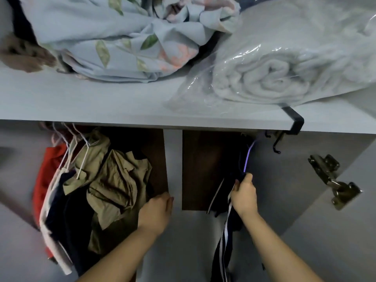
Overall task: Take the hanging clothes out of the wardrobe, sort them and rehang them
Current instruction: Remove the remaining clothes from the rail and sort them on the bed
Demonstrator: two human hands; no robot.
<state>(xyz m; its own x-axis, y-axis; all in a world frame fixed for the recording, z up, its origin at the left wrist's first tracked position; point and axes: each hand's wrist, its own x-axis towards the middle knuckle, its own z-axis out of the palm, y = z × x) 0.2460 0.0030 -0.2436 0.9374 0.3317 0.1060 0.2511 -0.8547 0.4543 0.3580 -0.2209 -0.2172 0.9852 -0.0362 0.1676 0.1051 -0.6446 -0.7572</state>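
Observation:
Below the shelf, in the left compartment, several garments hang on white hangers: an olive shirt (pixel 114 184), a dark navy piece (pixel 67 216) and a red one (pixel 44 180). My left hand (pixel 156 212) rests with relaxed fingers against the white divider panel (pixel 175 169), beside the olive shirt. In the right compartment my right hand (pixel 244 194) grips a dark navy garment with white stripes (pixel 223 241) on a purple hanger (pixel 249 155). The hanger's hook runs up under the shelf, where its end is hidden.
A white shelf (pixel 101 106) above holds a light blue floral bedsheet bundle (pixel 122 37) and a rolled grey blanket in a clear plastic bag (pixel 274 74). A black hook bracket (pixel 295 123) clips over the shelf edge. A metal door hinge (pixel 333 180) sits at right.

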